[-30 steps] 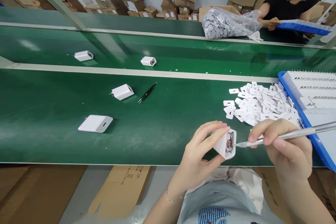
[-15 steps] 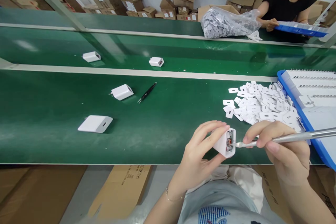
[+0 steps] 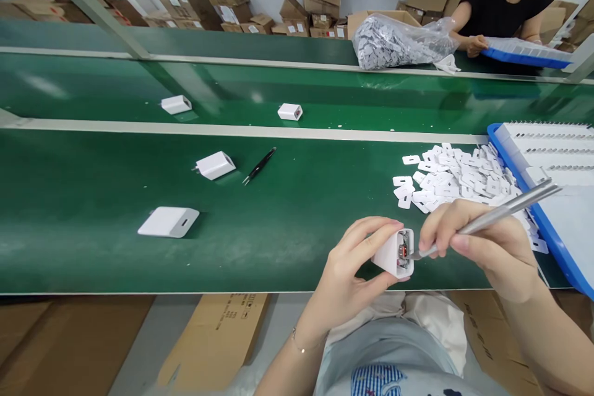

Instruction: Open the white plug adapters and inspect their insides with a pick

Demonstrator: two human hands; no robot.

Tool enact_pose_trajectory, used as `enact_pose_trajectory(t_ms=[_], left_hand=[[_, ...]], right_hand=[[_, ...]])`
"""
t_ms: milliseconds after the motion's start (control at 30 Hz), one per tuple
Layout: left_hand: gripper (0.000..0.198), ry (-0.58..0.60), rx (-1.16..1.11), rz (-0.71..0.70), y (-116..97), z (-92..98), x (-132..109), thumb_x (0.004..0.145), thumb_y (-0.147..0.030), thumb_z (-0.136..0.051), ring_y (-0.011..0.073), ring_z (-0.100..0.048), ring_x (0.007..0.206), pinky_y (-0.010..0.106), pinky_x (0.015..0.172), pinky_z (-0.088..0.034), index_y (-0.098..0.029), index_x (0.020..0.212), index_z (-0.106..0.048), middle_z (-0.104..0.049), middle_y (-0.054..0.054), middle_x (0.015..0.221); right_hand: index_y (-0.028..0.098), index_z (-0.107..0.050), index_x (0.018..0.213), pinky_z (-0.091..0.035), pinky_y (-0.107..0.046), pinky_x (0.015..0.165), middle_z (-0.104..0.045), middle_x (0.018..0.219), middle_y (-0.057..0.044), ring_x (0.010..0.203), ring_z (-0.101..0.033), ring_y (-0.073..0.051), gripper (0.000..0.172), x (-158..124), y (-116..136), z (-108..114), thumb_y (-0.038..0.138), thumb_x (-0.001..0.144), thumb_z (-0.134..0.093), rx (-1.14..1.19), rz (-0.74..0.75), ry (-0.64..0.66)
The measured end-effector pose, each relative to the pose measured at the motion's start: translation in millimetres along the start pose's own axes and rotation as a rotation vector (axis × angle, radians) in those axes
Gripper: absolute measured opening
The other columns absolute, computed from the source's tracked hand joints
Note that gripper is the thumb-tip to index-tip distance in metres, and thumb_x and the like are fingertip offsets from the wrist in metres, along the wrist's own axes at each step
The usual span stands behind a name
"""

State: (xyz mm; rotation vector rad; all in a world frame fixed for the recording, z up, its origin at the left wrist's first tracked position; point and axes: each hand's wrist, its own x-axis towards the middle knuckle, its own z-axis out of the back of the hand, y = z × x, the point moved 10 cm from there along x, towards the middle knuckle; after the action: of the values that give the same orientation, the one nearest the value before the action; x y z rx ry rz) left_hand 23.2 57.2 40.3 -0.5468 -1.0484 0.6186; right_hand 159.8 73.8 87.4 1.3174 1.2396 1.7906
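Between the fingers and thumb of my left hand (image 3: 348,266) is a white charger (image 3: 388,254), its uncovered end facing right with the circuit parts showing inside. My right hand (image 3: 487,244) grips metal tweezers (image 3: 499,213) slantwise, like a pen. Their tip is at the charger's uncovered end; whether it touches the parts inside I cannot make out. Just beyond my right hand lies a heap of small white end caps (image 3: 457,176), each with a slot. To the left on the green bench rest a capped charger (image 3: 169,222) and another white charger (image 3: 216,165).
Black tweezers (image 3: 260,166) lie mid-bench. A blue tray (image 3: 524,170) with white racks borders the right side. Past the pale rail, a belt bears two white chargers (image 3: 290,112). Across it are a bag of white parts (image 3: 387,43) and a person (image 3: 503,6) holding a blue tray.
My right hand has tipped the metal tweezers more steeply, raising their back end. The two chargers beyond the rail have shifted right. My left hand keeps its hold on the charger.
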Motion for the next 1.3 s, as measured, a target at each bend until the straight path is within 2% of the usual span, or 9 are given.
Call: enact_pose_trajectory(t_ms=[133, 233, 367, 433, 533, 733, 1067, 1167, 1300], left_hand=[[0.054, -0.045, -0.027, -0.02, -1.5, 3.7, 0.9, 0.085, -0.018, -0.079, 0.0263, -0.07, 0.112, 0.038, 0.093, -0.062, -0.024, 0.135, -0.062, -0.072, 0.011, 0.121], [0.054, -0.089, -0.048, -0.061, -5.6, 7.8, 1.4, 0.086, -0.013, -0.076, 0.0278, -0.07, 0.117, 0.044, 0.101, -0.061, -0.024, 0.136, -0.062, -0.073, 0.011, 0.122], [0.053, -0.18, -0.07, -0.102, -8.1, 16.8, -0.3, 0.087, -0.009, -0.072, 0.0295, -0.07, 0.121, 0.053, 0.107, -0.058, -0.024, 0.137, -0.061, -0.073, 0.011, 0.124], [0.053, -0.223, -0.081, -0.135, -10.7, 20.8, -2.0, 0.087, -0.01, -0.073, 0.0294, -0.07, 0.122, 0.054, 0.109, -0.057, -0.025, 0.136, -0.061, -0.073, 0.011, 0.124], [0.054, -0.267, -0.103, -0.184, -15.4, 24.8, -4.9, 0.087, -0.007, -0.073, 0.0279, -0.068, 0.124, 0.053, 0.112, -0.054, -0.024, 0.137, -0.061, -0.073, 0.011, 0.125], [0.055, -0.304, -0.096, -0.182, -15.2, 26.7, -8.8, 0.087, -0.004, -0.072, 0.0258, -0.065, 0.129, 0.049, 0.115, -0.052, -0.025, 0.137, -0.061, -0.072, 0.009, 0.126], [0.049, -0.324, -0.003, -0.209, -20.6, 29.8, -10.3, 0.091, -0.008, -0.069, 0.0251, -0.066, 0.128, 0.048, 0.112, -0.055, -0.029, 0.134, -0.061, -0.073, 0.006, 0.124], [0.048, -0.319, -0.001, -0.237, -24.2, 29.6, -9.9, 0.09, -0.004, -0.069, 0.0247, -0.067, 0.127, 0.047, 0.113, -0.054, -0.024, 0.132, -0.062, -0.073, 0.008, 0.124], [0.047, -0.323, 0.009, -0.294, -29.2, 30.0, -9.7, 0.087, 0.0, -0.07, 0.0246, -0.066, 0.129, 0.045, 0.114, -0.054, -0.019, 0.129, -0.064, -0.073, 0.01, 0.124]], right_hand=[[0.017, -0.07, 0.081, -0.054, -0.026, 0.052, -0.073, 0.076, -0.005, 0.057, -0.062, -0.014, 0.016, 1.9, -16.7, -2.9, 0.019, 0.094, -0.061, 0.179, -0.09, 0.036], [0.018, -0.071, 0.084, -0.054, -0.025, 0.052, -0.074, 0.077, -0.004, 0.057, -0.063, -0.013, 0.019, -0.3, -14.4, 3.6, 0.019, 0.096, -0.057, 0.274, 0.009, -0.045], [0.019, -0.075, 0.096, -0.058, -0.03, 0.059, -0.075, 0.085, -0.006, 0.071, -0.07, -0.018, 0.023, -21.1, 12.8, 10.6, 0.015, 0.098, -0.052, 0.065, 0.235, -0.2], [0.019, -0.074, 0.102, -0.059, -0.033, 0.061, -0.076, 0.089, -0.008, 0.078, -0.072, -0.021, 0.024, -30.6, 24.8, 2.3, 0.014, 0.097, -0.051, -0.083, 0.302, -0.171], [0.021, -0.071, 0.11, -0.059, -0.035, 0.059, -0.075, 0.085, -0.009, 0.078, -0.073, -0.024, 0.025, -37.3, 33.5, -10.6, 0.015, 0.099, -0.05, -0.224, 0.362, -0.09], [0.023, -0.071, 0.109, -0.06, -0.035, 0.063, -0.074, 0.085, -0.008, 0.079, -0.072, -0.023, 0.025, -38.3, 34.2, -8.3, 0.018, 0.102, -0.046, -0.204, 0.337, -0.105], [0.02, -0.069, 0.11, -0.06, -0.034, 0.062, -0.074, 0.086, -0.009, 0.082, -0.073, -0.023, 0.026, -37.6, 33.9, -14.9, 0.012, 0.099, -0.048, -0.213, 0.355, -0.064], [0.019, -0.07, 0.108, -0.06, -0.032, 0.061, -0.074, 0.089, -0.009, 0.083, -0.073, -0.022, 0.026, -35.6, 30.9, -13.9, 0.011, 0.098, -0.048, -0.165, 0.332, -0.067], [0.017, -0.075, 0.105, -0.061, -0.028, 0.067, -0.076, 0.09, -0.008, 0.086, -0.073, -0.019, 0.024, -32.7, 24.0, -7.0, 0.014, 0.098, -0.052, -0.009, 0.272, -0.133]])
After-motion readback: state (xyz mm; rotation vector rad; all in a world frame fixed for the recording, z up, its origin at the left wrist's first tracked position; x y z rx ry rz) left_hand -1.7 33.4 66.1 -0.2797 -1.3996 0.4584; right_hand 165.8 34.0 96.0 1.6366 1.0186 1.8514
